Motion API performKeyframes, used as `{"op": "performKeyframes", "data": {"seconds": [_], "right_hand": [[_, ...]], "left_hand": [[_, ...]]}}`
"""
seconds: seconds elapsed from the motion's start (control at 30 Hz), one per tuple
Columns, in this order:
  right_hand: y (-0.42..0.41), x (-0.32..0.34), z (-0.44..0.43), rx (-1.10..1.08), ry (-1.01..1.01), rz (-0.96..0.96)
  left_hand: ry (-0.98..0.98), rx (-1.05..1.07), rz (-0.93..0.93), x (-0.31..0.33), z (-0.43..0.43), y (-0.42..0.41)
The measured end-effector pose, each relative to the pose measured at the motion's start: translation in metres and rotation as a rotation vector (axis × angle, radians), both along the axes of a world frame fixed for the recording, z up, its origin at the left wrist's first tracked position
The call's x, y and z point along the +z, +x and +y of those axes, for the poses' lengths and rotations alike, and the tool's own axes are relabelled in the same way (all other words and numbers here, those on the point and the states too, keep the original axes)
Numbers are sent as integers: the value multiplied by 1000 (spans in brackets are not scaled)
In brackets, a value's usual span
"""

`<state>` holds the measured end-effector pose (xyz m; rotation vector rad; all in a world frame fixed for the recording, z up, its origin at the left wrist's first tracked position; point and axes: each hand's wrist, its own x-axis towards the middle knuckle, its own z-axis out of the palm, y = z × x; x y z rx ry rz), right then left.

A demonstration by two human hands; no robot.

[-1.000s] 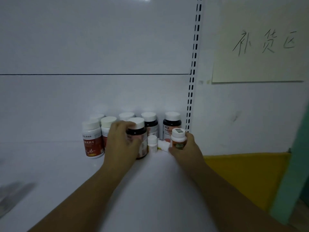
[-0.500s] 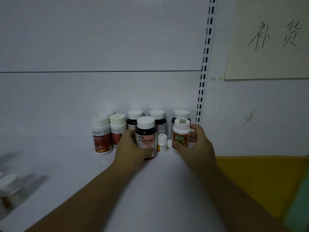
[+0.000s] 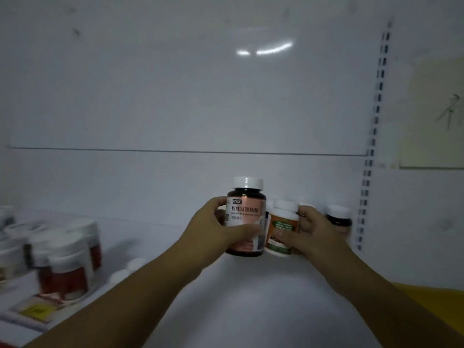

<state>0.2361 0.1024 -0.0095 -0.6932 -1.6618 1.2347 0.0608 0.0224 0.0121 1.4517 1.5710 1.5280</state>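
While I hold two bottles upright near the back right corner of the shelf, my left grip is wrapped round the dark bottle. The thumb lies across the lower front of its label and the fingers curl behind, well below the white cap. My right grip is clamped on the small white bottle with the orange and green label, thumb low on its front. The two stand side by side, close enough to touch. The picture is blurred there, so I cannot tell whether their bases are clear of the shelf.

I judge both to be stiff, hard-walled containers that will not give under a squeeze. The dark one looks glossy and wide, so it is probably the heavier and the more slippery. It wants a full wrap round the middle of the body, never the cap, which could turn. The small one seems light and easy to tip, and a firm pinch across its label should do.

Another dark bottle stands at the back beside my right grip. A cluster of red-labelled bottles sits near the shelf's left edge.
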Motion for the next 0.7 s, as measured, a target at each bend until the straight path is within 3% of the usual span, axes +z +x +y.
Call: {"op": "performKeyframes", "data": {"seconds": [0.17, 0.3, 0.5, 0.7], "right_hand": [[-115, 34, -71, 279, 10, 14], [-215, 45, -138, 435, 127, -104], [-318, 38, -208, 501, 144, -132], [-385, 56, -224, 457, 201, -166]], "left_hand": [[108, 81, -50, 19, -105, -91], [128, 220, -42, 13, -183, -173], [94, 355, 12, 8, -260, -257], [64, 354, 26, 16, -273, -323]]}}
